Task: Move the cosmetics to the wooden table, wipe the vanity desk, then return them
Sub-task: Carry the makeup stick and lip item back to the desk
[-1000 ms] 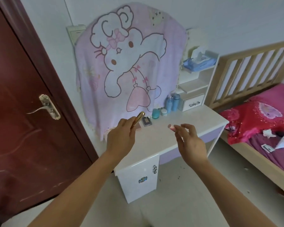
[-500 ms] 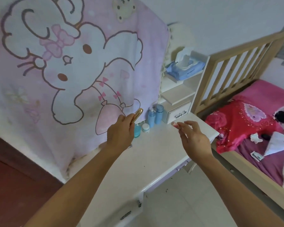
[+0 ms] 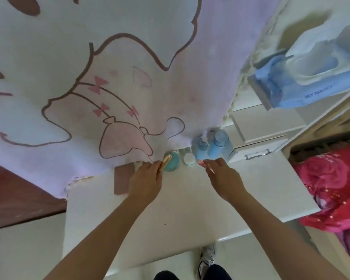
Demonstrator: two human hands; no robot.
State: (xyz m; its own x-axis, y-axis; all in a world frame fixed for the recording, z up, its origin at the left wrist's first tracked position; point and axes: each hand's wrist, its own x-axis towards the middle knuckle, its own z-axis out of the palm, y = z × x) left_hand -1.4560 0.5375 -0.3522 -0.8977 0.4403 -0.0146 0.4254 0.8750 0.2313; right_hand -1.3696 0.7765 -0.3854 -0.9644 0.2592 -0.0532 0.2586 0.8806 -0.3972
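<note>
Beside the teal jar, the left hand pinches a gold tube.

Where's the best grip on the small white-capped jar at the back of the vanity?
Take the small white-capped jar by its round cap, pinching from above. The teal jar crowds its left and the blue bottle its right, so a side approach looks blocked.

The only lettering in view is a short line of dark print on the front face of the blue wipes pack on the upper shelf at right; it is too blurred to read. The bottles and jars at the back of the table show no label that can be made out.
</note>
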